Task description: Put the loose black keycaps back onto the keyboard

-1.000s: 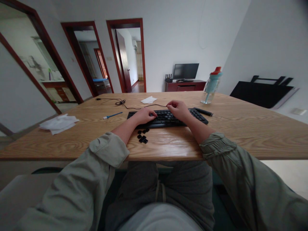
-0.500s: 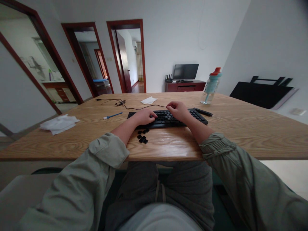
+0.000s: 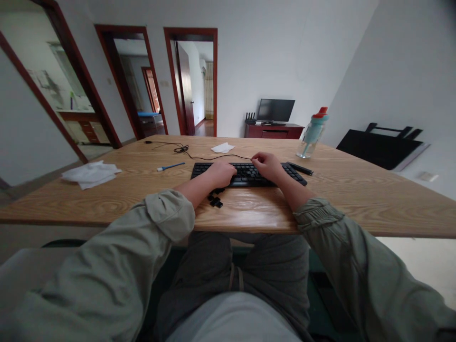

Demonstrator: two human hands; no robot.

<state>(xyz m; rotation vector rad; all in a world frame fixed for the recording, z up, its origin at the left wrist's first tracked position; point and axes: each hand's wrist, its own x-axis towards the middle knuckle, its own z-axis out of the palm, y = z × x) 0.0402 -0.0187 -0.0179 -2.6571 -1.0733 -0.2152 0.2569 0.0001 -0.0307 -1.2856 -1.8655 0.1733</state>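
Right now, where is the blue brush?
In the head view, the blue brush lies on the table to the left of the keyboard, between it and the larger white tissue.

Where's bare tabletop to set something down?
The widest bare stretch of wooden table lies right of the keyboard and water bottle. Another lies between the white tissues and left sleeve; a smaller one between the loose keycaps and right forearm. Crowded: the keyboard, with the left hand and right hand at it and cable behind.
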